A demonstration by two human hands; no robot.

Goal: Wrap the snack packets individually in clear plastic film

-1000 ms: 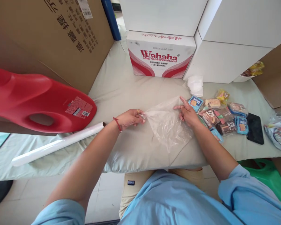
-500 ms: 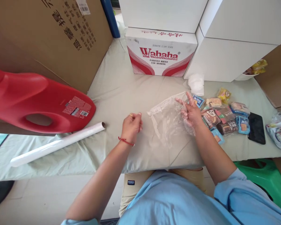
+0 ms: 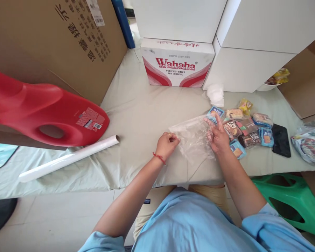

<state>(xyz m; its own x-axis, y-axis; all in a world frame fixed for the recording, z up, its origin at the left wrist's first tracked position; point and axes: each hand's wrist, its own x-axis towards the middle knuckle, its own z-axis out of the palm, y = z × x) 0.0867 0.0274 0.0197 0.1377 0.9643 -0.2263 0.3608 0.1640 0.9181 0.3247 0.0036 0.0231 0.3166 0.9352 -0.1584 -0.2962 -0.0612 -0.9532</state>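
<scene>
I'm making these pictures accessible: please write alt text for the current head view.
A person's left hand and right hand are at opposite sides of a clear plastic bag over a cloth-covered table. Wrapped snacks and a black phone lie to the right; a white roll and red jug are left, a Wahaha box behind.

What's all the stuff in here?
Plastic: one, clear, middle
Snacks: nine or more, mixed, right
Phone: one, black, right
Wad: one, white, behind snacks
Wahaha box: one, white-red, back
Panels: several, white, back
Cardboard: two, brown, both sides
Jug: one, red, left
Roll: one, white, left
Bowl: one, white, back right
Tall thing: one, blue, back
Bundle: one, multicoloured, right edge
Mat: one, teal, left
Stool: one, green, lower right
Cloth: one, pale green, tabletop
Round thing: one, black, floor
Shirt: one, blue, bottom
Trousers: one, tan, bottom
Bracelet: one, red, middle
Left hand: one, plastic's left
Right hand: one, plastic's right
</scene>
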